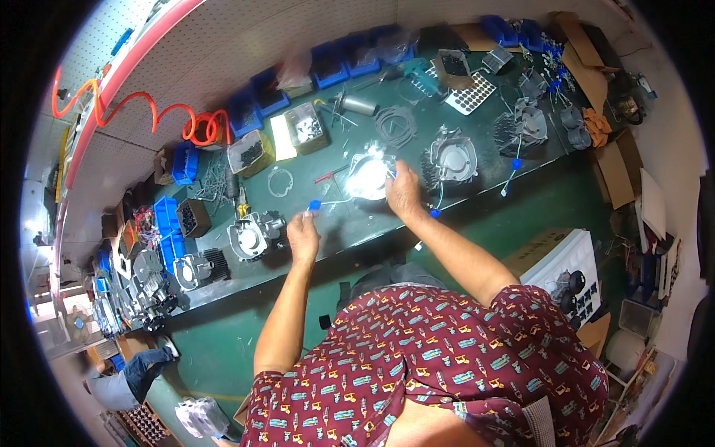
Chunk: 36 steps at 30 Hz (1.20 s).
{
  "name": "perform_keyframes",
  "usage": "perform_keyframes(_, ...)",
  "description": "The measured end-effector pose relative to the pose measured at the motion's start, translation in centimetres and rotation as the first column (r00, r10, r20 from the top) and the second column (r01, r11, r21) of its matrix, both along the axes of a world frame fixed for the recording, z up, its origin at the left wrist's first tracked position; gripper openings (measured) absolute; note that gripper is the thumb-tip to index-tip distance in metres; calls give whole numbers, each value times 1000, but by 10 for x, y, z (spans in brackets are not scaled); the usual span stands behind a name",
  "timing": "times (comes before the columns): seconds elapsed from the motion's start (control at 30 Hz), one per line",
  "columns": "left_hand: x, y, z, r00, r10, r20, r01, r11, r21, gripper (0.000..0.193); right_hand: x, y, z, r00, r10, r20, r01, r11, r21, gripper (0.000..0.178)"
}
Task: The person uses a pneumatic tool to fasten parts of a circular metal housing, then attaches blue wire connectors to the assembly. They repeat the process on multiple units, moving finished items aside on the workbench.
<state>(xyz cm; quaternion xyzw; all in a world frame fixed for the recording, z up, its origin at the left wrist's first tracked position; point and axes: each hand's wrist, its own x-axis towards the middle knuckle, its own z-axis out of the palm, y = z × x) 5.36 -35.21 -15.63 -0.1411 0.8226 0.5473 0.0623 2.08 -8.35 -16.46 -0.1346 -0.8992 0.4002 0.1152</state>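
A round metal engine casing (pixel 369 179) stands on the bench ahead of me, its face washed out by glare. My right hand (pixel 404 191) is closed at its right edge, fingers curled over the rim; its fingertips are partly hidden. A thin wire runs left from the casing to a blue connector (pixel 315 204). My left hand (pixel 302 237) pinches the wire's pale end just below that blue piece. To the left sits another engine casing (pixel 250 237), and to the right a similar finned casing (pixel 454 159) with its own wire hanging over the bench edge.
The green-topped bench (pixel 339 232) curves across the view. Blue parts bins (pixel 329 65) line its back. A red-handled screwdriver (pixel 328 176), a ring gasket (pixel 280 182) and coiled cable (pixel 395 125) lie near the casing. An orange air hose (pixel 154 112) hangs left. Another person's leg (pixel 147 370) shows lower left.
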Motion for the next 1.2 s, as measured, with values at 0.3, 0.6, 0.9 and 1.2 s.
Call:
perform_keyframes(0.3, 57, 45, -47, 841, -340, 421, 508, 763, -399, 29, 2, -8, 15, 989, 48, -142, -53, 998, -31, 23)
perform_keyframes(0.6, 79, 30, 39, 894, -366, -258, 144, 781, -608, 41, 17, 28, 81, 994, 19, -111, -44, 974, -224, 27)
perform_keyframes(0.9, 55, 79, 158, 885, -286, -367, 330, 942, 60, 24, 48, -31, 135, 918, 350, -187, -298, 297, -907, 39)
perform_keyframes(1.2, 59, -49, 135, 943, -331, 44, 232, 746, 624, 24, 68, -160, 154, 708, 704, -53, -512, 461, -725, 50)
